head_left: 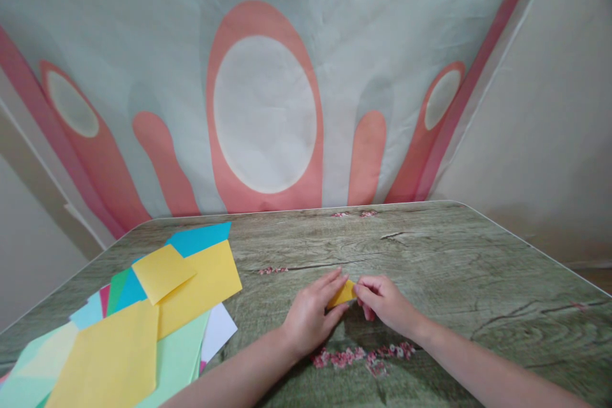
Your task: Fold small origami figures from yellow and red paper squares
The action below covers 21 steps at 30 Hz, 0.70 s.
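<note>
A small piece of folded yellow paper (342, 294) lies between my two hands, low over the table. My left hand (313, 309) covers its left part, with the fingers along the far side and the thumb on the near side. At the paper's right end, my right hand (382, 299) pinches the tip between thumb and curled fingers. Much of the paper is hidden under the left hand, so I cannot tell its full shape.
The wood-patterned table (430, 255) has printed pink flowers. Loose coloured paper sheets (109, 357) overlap at the left, with a smaller yellow sheet (165, 271) on top. A printed pink and pale backdrop (335, 44) hangs behind the table's far edge.
</note>
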### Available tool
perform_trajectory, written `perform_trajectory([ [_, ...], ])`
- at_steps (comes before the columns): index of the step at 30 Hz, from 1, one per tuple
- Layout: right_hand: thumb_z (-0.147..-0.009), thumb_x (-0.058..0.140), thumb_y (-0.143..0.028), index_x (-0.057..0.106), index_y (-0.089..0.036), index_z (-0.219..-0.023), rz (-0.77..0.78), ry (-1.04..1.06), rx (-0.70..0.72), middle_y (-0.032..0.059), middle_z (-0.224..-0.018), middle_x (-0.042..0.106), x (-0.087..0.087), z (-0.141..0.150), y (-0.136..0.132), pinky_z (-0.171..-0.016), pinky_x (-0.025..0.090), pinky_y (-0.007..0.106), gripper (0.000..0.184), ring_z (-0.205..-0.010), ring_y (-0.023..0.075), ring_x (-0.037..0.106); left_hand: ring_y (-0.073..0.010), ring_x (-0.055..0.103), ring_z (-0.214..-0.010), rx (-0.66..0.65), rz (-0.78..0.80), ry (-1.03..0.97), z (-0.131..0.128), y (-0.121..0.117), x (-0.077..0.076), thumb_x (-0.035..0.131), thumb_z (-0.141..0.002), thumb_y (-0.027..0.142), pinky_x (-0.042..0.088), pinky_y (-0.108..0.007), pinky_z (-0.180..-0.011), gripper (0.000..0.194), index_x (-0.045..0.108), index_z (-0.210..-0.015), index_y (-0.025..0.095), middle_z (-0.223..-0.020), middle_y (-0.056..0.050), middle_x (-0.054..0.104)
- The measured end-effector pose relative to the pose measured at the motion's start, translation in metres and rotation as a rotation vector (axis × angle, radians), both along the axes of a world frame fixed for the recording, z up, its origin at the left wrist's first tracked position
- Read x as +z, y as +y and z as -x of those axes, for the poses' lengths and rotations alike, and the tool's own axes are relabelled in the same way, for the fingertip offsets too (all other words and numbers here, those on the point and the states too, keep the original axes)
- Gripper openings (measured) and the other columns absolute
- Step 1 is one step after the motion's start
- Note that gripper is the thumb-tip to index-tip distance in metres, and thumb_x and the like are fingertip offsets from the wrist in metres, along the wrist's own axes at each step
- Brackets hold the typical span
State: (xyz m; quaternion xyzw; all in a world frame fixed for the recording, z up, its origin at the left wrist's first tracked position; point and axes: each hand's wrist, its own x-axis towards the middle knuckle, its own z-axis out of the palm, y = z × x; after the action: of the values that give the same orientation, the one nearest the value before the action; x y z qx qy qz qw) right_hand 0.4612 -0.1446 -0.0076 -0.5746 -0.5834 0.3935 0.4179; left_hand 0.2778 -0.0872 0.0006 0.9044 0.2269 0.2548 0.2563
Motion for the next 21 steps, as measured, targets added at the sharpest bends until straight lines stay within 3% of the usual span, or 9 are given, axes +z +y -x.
perform_trajectory([
  [5, -0.088, 0.043, -0.036, 0.049, -0.018, -0.058, -0.026, -0.007, 0.009, -0.0037, -0.046, 0.05, 0.003, 0.003, -0.004, -0.046, 0.036, 0.021, 0.035, -0.043, 0.0098, 0.047, -0.0189, 0.045, -0.12, -0.007, 0.053, -0.038, 0.0, -0.002, 0.001, 0.055, -0.082, 0.017, 0.037, -0.037, -0.103, 0.046, 0.048, -0.126, 0.026, -0.132, -0.005, 0.048],
  [9, -0.082, 0.055, -0.037, 0.055, -0.016, -0.079, -0.092, 0.035, 0.037, -0.0022, -0.064, 0.055, 0.005, 0.006, -0.007, -0.052, 0.039, 0.021, 0.021, -0.057, 0.011, 0.051, -0.0191, 0.05, -0.113, 0.008, 0.272, -0.188, -0.005, -0.002, 0.0, 0.058, -0.078, 0.014, 0.045, -0.035, -0.096, 0.048, 0.049, -0.124, 0.026, -0.124, -0.006, 0.051],
  [12, -0.08, 0.059, -0.035, 0.056, -0.016, -0.09, -0.119, 0.026, 0.021, -0.0012, -0.072, 0.057, 0.004, 0.007, -0.007, -0.055, 0.04, 0.021, 0.021, -0.062, 0.0112, 0.051, -0.0179, 0.054, -0.108, 0.003, 0.461, -0.315, -0.009, -0.002, -0.003, 0.058, -0.079, 0.013, 0.05, -0.031, -0.088, 0.047, 0.049, -0.123, 0.027, -0.123, -0.007, 0.048],
  [17, -0.082, 0.057, -0.033, 0.055, -0.017, -0.096, -0.144, 0.017, 0.011, -0.0003, -0.076, 0.058, 0.003, 0.008, -0.006, -0.057, 0.042, 0.022, 0.022, -0.064, 0.0118, 0.052, -0.0197, 0.052, -0.11, -0.018, 0.551, -0.38, -0.013, -0.002, -0.005, 0.061, -0.077, 0.013, 0.045, -0.034, -0.095, 0.039, 0.056, -0.114, 0.023, -0.117, -0.007, 0.051],
  [21, -0.083, 0.056, -0.034, 0.055, -0.018, -0.099, -0.169, 0.001, 0.017, -0.0005, -0.075, 0.059, 0.006, 0.009, -0.008, -0.057, 0.042, 0.023, 0.023, -0.063, 0.0116, 0.053, -0.0214, 0.056, -0.106, 0.0, 0.678, -0.382, -0.013, -0.003, -0.004, 0.061, -0.075, 0.011, 0.048, -0.033, -0.088, 0.037, 0.055, -0.11, 0.021, -0.119, -0.009, 0.052],
])
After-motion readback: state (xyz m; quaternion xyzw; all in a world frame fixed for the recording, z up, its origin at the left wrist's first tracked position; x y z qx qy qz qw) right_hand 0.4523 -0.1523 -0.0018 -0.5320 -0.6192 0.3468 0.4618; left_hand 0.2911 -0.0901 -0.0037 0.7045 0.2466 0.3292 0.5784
